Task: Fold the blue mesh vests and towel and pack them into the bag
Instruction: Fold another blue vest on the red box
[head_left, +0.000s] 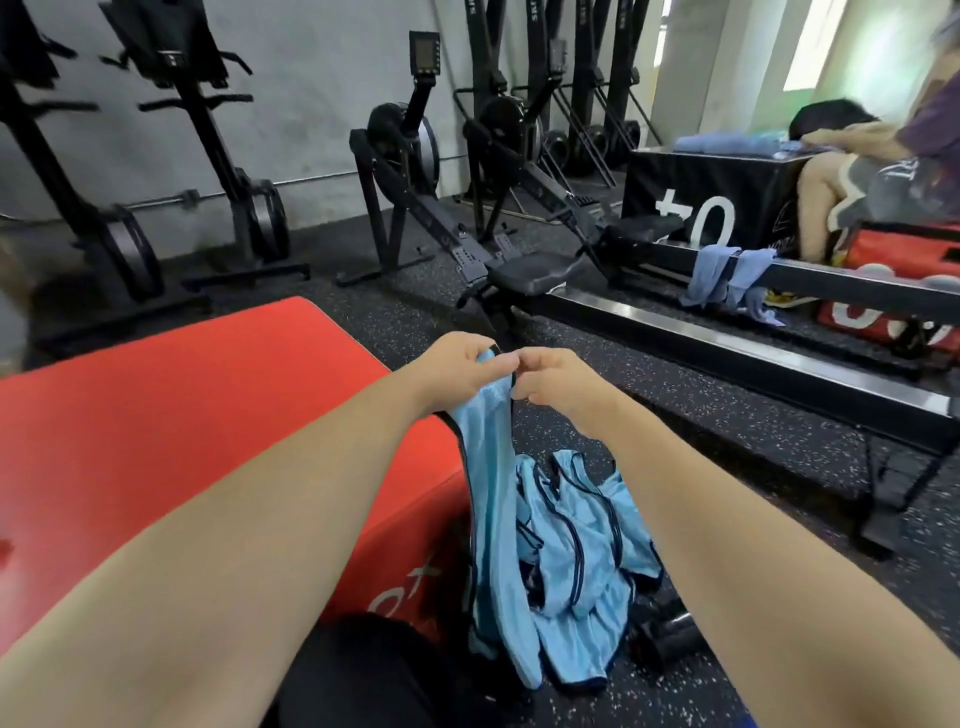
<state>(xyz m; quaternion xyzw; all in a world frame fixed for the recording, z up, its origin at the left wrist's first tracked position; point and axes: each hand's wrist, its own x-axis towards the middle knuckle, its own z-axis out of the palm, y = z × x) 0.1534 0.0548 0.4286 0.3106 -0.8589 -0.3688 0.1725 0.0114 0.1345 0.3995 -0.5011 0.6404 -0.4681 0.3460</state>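
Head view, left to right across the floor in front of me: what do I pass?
Red pad → held vest → vest pile → blue cloths draped over the rowing machine rail.

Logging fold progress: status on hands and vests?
Left hand and right hand both pinch top of one light blue mesh vest, hanging down. Heap of more blue mesh vests on speckled black floor beside red padded box. Nothing in the way.

I count two hands, a left hand and a right hand, one held blue vest, a heap of vests too tangled for counting, two rowing machines, two blue cloths, one red block.
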